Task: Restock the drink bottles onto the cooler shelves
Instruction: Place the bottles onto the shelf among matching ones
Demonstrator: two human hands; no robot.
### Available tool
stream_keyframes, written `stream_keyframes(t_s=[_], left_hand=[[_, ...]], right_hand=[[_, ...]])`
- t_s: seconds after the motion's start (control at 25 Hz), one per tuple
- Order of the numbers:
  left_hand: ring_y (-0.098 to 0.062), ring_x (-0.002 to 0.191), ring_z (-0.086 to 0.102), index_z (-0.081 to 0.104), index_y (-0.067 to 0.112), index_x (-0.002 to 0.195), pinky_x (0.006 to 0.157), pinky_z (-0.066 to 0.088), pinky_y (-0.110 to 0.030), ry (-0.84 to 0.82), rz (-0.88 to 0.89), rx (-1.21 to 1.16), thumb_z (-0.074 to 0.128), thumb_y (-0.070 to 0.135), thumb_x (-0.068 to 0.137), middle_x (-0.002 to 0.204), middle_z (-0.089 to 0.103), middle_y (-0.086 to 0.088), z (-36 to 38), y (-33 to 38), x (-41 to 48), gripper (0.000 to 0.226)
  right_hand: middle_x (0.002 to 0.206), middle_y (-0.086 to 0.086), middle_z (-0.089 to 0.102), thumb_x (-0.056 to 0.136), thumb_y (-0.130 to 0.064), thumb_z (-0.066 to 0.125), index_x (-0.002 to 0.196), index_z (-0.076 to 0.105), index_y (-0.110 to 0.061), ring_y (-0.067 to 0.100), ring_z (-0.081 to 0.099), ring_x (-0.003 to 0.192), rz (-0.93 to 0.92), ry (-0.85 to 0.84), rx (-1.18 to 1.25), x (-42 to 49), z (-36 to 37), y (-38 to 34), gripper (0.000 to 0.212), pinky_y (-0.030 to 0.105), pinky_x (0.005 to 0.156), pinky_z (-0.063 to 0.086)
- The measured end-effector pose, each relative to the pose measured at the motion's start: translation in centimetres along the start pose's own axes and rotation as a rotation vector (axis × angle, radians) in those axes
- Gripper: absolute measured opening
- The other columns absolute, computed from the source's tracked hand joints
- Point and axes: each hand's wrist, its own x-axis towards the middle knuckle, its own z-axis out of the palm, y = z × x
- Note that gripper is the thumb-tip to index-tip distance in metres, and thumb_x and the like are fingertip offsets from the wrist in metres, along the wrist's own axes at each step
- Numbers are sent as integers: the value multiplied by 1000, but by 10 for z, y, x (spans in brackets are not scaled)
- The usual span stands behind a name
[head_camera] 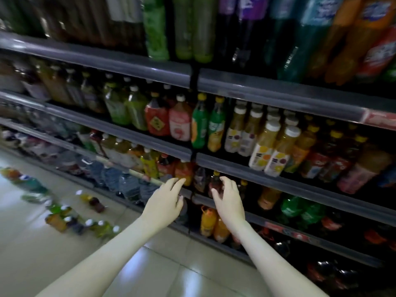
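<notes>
My right hand [229, 199] has its thumb and fingers curled round a dark bottle [215, 183] with a yellow cap, which stands just right of the black post [194, 79] on a lower shelf [257, 219] of the cooler; this bottle is upright, its long axis vertical and its cap pointing up. My left hand [165, 201] is wide, with loose fingers, holding nothing, just left of the post and near an orange bottle [183, 170]. Far to the left of the post, more bottles [62, 219] stand on the floor [32, 254], blurred.
</notes>
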Motion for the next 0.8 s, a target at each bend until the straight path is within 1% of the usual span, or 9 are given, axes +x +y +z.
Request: stream_keyframes(t_s=[0.16, 0.28, 0.36, 0.44, 0.48, 0.56, 0.64, 0.72, 0.8], left_hand=[[-30, 113, 55, 42, 11, 141, 87, 49, -39, 88, -82, 7, 53, 19, 92, 137, 48, -11, -42, -55, 11, 51], [-23, 114, 54, 36, 16, 144, 93, 44, -32, 119, -119, -18, 49, 22, 95, 144, 40, -6, -60, -89, 23, 52], [-21, 108, 57, 35, 18, 145, 93, 43, -30, 128, -114, -31, 48, 22, 95, 145, 39, -5, -65, -118, 33, 52], [-24, 106, 59, 38, 15, 143, 93, 43, -33, 148, -63, -15, 52, 20, 94, 142, 43, -8, -70, -146, 50, 52], [-26, 110, 58, 40, 13, 143, 94, 44, -34, 150, -30, -2, 54, 18, 93, 141, 44, -10, -71, -159, 60, 52], [-29, 121, 51, 40, 11, 143, 97, 43, -37, 136, 30, 17, 55, 16, 92, 141, 45, -12, -79, -180, 84, 53], [-30, 127, 45, 37, 12, 145, 100, 41, -37, 136, 91, 23, 54, 18, 94, 144, 41, -13, -86, -192, 108, 54], [-29, 132, 40, 32, 14, 147, 104, 37, -36, 108, 141, 5, 50, 21, 96, 148, 36, -12, -89, -200, 126, 55], [-27, 136, 34, 25, 17, 149, 107, 33, -34, 57, 184, -9, 45, 25, 98, 152, 29, -10, -87, -207, 138, 56]], right_hand=[[141, -3, 39, 99, -33, 48, 141, 36, -20, 14, 40, 130, -91, -22, 24, 23, 45, -65, 46, 30, 100, 42], [143, -3, 37, 98, -32, 50, 142, 33, -21, 15, 41, 130, -125, -15, 53, 49, 79, -101, 48, 33, 99, 45], [148, -3, 32, 98, -31, 50, 146, 26, -21, 15, 39, 132, -109, 16, 86, 72, 105, -119, 55, 29, 98, 42], [150, 0, 29, 97, -29, 53, 149, 20, -21, 16, 35, 135, -84, 100, 126, 97, 128, -126, 62, 25, 97, 38], [150, 2, 27, 96, -27, 55, 149, 18, -20, 17, 32, 136, -57, 149, 139, 111, 136, -129, 66, 25, 98, 36], [152, 6, 24, 94, -24, 59, 150, 14, -18, 21, 25, 140, 12, 243, 135, 140, 146, -133, 72, 31, 104, 36], [153, 10, 21, 93, -21, 60, 150, 11, -14, 23, 20, 141, 84, 317, 94, 163, 144, -137, 75, 37, 108, 34], [153, 13, 21, 94, -22, 59, 150, 11, -12, 26, 19, 141, 149, 356, 33, 177, 141, -139, 75, 39, 108, 34], [152, 13, 23, 94, -23, 58, 150, 12, -13, 26, 20, 140, 136, 344, -35, 178, 143, -141, 73, 36, 106, 36]])
